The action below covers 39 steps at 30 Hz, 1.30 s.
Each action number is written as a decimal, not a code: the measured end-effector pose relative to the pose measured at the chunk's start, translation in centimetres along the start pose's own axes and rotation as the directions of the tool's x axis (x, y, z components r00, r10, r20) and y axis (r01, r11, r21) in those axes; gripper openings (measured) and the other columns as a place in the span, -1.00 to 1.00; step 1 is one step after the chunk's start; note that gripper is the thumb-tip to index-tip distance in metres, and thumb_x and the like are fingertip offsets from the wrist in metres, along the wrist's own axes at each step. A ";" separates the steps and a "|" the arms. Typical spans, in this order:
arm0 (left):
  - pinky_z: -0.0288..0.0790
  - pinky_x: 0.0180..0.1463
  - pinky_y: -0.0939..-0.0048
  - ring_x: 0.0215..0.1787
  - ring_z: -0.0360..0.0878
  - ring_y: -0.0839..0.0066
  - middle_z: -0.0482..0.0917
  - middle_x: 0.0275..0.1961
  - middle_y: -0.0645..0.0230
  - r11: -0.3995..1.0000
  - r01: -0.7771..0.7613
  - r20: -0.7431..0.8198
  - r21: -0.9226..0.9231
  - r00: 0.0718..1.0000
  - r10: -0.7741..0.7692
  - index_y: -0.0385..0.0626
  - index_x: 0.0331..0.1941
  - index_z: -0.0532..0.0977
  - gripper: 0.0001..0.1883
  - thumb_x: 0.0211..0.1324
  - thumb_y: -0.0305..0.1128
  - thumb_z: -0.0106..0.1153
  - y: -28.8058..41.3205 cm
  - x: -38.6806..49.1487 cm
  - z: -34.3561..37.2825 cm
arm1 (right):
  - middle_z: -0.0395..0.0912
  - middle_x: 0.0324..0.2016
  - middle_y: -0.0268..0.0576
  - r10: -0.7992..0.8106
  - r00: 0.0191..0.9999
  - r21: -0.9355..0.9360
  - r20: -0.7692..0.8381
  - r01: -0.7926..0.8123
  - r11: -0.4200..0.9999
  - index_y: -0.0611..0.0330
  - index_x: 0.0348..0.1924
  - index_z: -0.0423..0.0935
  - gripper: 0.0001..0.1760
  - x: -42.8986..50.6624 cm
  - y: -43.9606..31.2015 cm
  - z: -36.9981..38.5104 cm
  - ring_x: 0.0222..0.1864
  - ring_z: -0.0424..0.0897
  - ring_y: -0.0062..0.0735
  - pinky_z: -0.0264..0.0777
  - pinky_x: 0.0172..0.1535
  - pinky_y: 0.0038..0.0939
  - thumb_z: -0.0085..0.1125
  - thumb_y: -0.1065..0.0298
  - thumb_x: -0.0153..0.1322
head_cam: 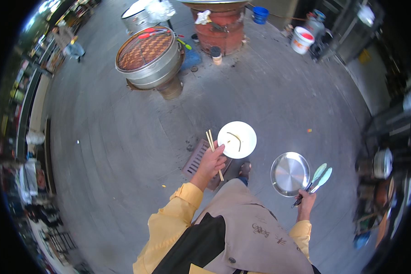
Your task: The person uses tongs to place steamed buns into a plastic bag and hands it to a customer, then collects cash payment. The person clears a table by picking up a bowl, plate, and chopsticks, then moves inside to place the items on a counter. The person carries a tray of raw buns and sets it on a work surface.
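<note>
My left hand [212,161] grips the rim of a white plate [248,138] together with a pair of wooden chopsticks [210,139]. A thin dark curved strip [238,139] and a small smear of liquid lie on the plate. In my right hand [307,202] are a round stainless steel pan or tray [289,173] and tongs [320,176] with pale green tips. The tongs cross the steel rim and point away from me. Both hands are at about waist height above the grey floor, apart from each other.
A metal steamer [150,77] with a woven lid [147,49] stands ahead on the left. Beyond it is a large reddish drum-shaped stove [219,30]. A white bucket [301,42] and a blue bucket [260,15] are ahead right. A slotted drain cover [196,161] lies near my feet. Another person [70,42] walks far left.
</note>
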<state>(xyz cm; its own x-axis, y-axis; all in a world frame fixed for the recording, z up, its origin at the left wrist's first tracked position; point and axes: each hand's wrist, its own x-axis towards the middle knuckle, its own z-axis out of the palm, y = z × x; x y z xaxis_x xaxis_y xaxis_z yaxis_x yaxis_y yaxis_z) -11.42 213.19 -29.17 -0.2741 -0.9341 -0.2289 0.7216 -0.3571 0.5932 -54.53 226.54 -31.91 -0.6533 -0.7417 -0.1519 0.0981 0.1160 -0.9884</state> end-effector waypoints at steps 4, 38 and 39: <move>-0.04 -0.66 0.72 -0.65 0.05 0.82 0.39 -0.34 0.63 0.985 -0.130 -0.044 -0.115 0.991 0.125 0.04 0.18 0.43 -0.74 0.50 -0.32 0.13 -0.5 -6.8 0.1 | 0.51 -0.53 -0.16 0.003 0.986 -0.097 0.164 0.013 0.995 0.39 -0.08 0.39 -0.64 -1.5 -3.0 -1.5 -0.69 0.53 -0.34 0.50 -0.61 -0.36 0.20 0.71 0.27; -0.04 -0.67 0.75 -0.64 0.06 0.82 0.53 -0.28 0.58 0.532 -0.844 -0.826 -0.067 0.346 0.444 0.11 0.02 0.48 -0.86 0.50 -0.22 0.15 7.5 -10.6 4.8 | 0.52 -0.53 -0.20 0.170 0.153 -0.193 0.974 0.158 0.968 0.31 -0.13 0.47 -0.68 6.2 -20.8 65.8 -0.66 0.54 -0.37 0.50 -0.60 -0.40 0.22 0.73 0.27; -0.04 -0.67 0.76 -0.65 0.06 0.82 0.55 -0.26 0.57 0.527 -0.847 -0.831 -0.073 0.344 0.438 0.09 0.03 0.49 -0.83 0.49 -0.21 0.16 8.6 -10.0 4.1 | 0.55 -0.50 -0.18 0.164 0.142 -0.187 0.976 0.162 0.969 0.34 -0.10 0.49 -0.65 5.5 -20.7 68.8 -0.66 0.54 -0.38 0.48 -0.60 -0.41 0.23 0.73 0.26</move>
<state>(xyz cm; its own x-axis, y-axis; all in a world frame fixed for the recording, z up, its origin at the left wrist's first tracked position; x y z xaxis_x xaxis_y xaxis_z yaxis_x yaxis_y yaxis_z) -5.08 219.41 -18.65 0.7499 -0.4755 -0.4599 0.6585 0.6033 0.4499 -8.52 174.60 -12.54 0.6558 -0.7314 -0.1870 -0.1509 0.1157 -0.9817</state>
